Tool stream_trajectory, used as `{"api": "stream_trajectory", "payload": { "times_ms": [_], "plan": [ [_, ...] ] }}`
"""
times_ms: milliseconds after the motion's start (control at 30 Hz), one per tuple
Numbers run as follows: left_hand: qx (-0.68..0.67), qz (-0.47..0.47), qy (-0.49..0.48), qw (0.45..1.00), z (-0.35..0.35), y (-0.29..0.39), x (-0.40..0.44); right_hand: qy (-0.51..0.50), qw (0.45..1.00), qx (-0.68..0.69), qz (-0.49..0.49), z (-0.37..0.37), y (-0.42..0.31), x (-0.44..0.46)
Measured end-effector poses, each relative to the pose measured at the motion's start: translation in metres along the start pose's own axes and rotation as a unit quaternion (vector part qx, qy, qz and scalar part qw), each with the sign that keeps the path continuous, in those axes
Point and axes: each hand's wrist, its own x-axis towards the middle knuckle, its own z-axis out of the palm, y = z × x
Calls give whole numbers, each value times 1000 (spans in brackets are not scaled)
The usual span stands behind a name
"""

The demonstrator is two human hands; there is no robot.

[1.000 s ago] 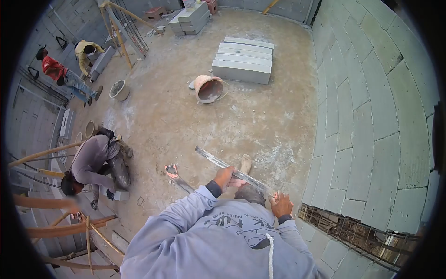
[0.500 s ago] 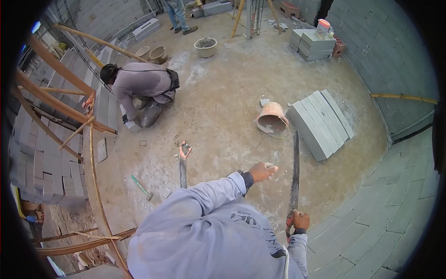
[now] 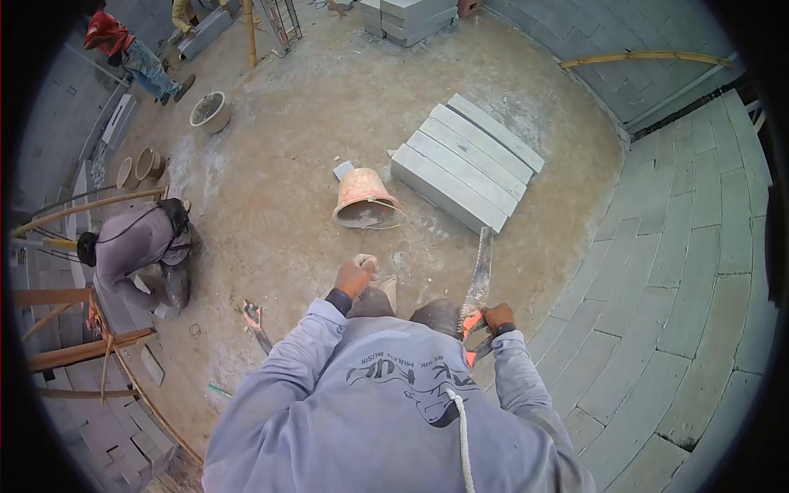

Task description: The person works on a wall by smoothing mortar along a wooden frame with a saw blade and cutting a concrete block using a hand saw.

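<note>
My right hand (image 3: 496, 315) is closed around the orange handle of a handsaw (image 3: 479, 275). The toothed blade points away from me, its tip close to the near corner of a stack of long grey blocks (image 3: 470, 160). In front of my chest, my left hand (image 3: 357, 274) is held closed; whatever its curled fingers may hold is hidden. Beyond that hand an orange bucket (image 3: 362, 187) lies tipped on its side, its mouth towards me. Another orange-handled saw (image 3: 256, 323) lies on the floor to my left, its blade partly hidden by my sleeve.
A co-worker (image 3: 140, 246) crouches at left near wooden poles (image 3: 62, 296). Another person (image 3: 136, 53) stands at the far left, near a mortar tub (image 3: 210, 112). More blocks (image 3: 408, 18) are stacked at the back. A block wall (image 3: 657, 329) runs along my right.
My view has turned right. The saw in my right hand now points at the block stack with its blade tilted. My left hand has drawn back to the left, still closed.
</note>
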Motion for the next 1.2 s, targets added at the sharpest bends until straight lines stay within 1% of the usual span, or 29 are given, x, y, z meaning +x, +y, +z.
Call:
{"api": "stream_trajectory", "payload": {
  "times_ms": [100, 133, 200, 267, 333, 367, 400, 433, 500, 533, 567, 600, 633, 667, 700, 733, 800, 833, 933, 1033, 1067, 1133, 1200],
  "plan": [
    [1, 117, -7, 993, 5, 84, 25, 40, 995, -73, -48, -33, -63, 40],
    [-8, 115, 22, 993, 6, 100, 35, 38, 993, -96, -60, -35, -76, 78],
    [-25, 96, 71, 993, -2, 111, 51, 28, 987, -144, -71, -25, -84, 173],
    [11, 44, 165, 985, -13, 96, 59, 13, 970, -211, -119, -48, -141, 210],
    [-49, -37, 260, 964, -9, 85, 48, 46, 967, -209, -139, -72, -199, 236],
    [-59, -68, 298, 950, -2, 80, 38, 10, 962, -232, -144, -89, -234, 260],
    [-122, -168, 313, 927, 8, 34, 30, -40, 958, -246, -141, -98, -262, 298],
    [-145, -191, 315, 918, 31, 47, 26, -10, 952, -257, -166, -97, -270, 328],
    [-80, -221, 289, 928, 80, 67, 31, -23, 938, -308, -155, -116, -290, 356],
    [-1, -198, 237, 951, 97, 75, 40, -36, 939, -310, -142, -121, -287, 375],
    [78, -173, 185, 964, 111, 84, 51, -116, 927, -336, -123, -126, -274, 405],
    [168, -126, 118, 970, 122, 106, 66, -120, 917, -356, -130, -120, -235, 447],
    [195, -51, 123, 972, 135, 125, 76, -142, 891, -413, -125, -125, -188, 482],
    [188, -35, 129, 973, 138, 138, 91, -165, 860, -467, -122, -130, -144, 516],
    [180, -19, 131, 975, 140, 149, 104, -205, 818, -528, -102, -158, -128, 501],
    [173, -2, 129, 976, 140, 158, 115, -219, 779, -579, -104, -183, -112, 487],
    [145, -23, 170, 974, 130, 174, 134, -236, 733, -630, -106, -224, -80, 458],
    [134, -37, 184, 973, 124, 179, 138, -243, 719, -643, -104, -238, -67, 446],
    [128, -11, 258, 957, 111, 181, 146, -247, 713, -645, -120, -252, -46, 422],
    [76, -64, 271, 957, 109, 182, 140, -221, 721, -633, -177, -234, -54, 414],
    [88, -61, 266, 958, 113, 175, 137, -206, 724, -626, -203, -225, -66, 407],
    [117, -41, 256, 959, 119, 165, 139, -172, 732, -606, -260, -214, -125, 381],
    [124, -66, 234, 962, 133, 161, 139, -156, 736, -578, -316, -206, -181, 366]
  ]
}}
